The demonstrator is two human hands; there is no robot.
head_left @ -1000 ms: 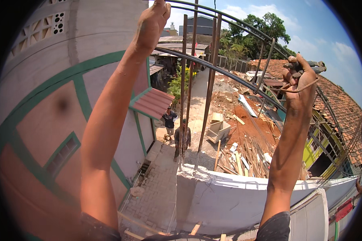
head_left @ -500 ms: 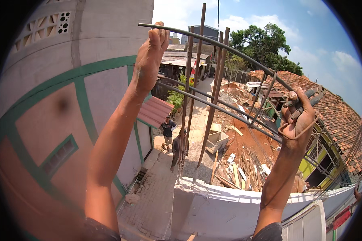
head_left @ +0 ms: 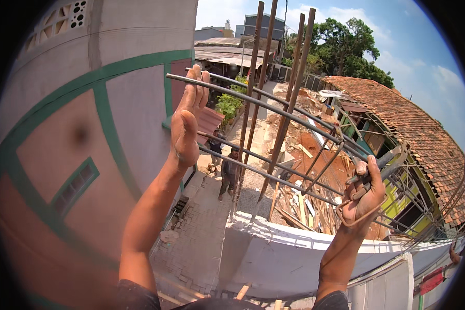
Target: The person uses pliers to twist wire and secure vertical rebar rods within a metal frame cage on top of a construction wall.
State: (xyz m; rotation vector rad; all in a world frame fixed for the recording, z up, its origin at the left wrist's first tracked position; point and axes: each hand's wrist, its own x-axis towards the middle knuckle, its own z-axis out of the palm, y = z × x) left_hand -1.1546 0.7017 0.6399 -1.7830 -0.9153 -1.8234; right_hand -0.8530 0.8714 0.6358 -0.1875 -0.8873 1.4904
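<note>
My left hand [head_left: 186, 124] is raised, fingers stretched upward and nothing gripped. A dark steel bar [head_left: 227, 91] of a long reinforcement cage crosses in front of its fingers near the bar's end. Squarish stirrups [head_left: 331, 163] join the cage's long bars. At the cage's right part, my right hand [head_left: 364, 194] is closed around a dark two-handled tool [head_left: 390, 161] that looks like pincers; its head is mostly hidden by the fingers. A bent brown rod [head_left: 355, 225] loops around the right wrist. Rusty upright bars [head_left: 296, 77] rise between my hands, beside or through the cage.
Below me runs a white wall top [head_left: 305, 244]. A tall building wall [head_left: 134, 119] with green bands stands on the left. Two people, one in front [head_left: 230, 173], stand on the paving below. Timber scraps [head_left: 297, 214] lie beyond the wall, near a tiled roof [head_left: 392, 111].
Both hands and the cage have come lower in view, the right hand also leftward. My left fingers have straightened from their bent pose at the bar. More of the cage's bars show.
</note>
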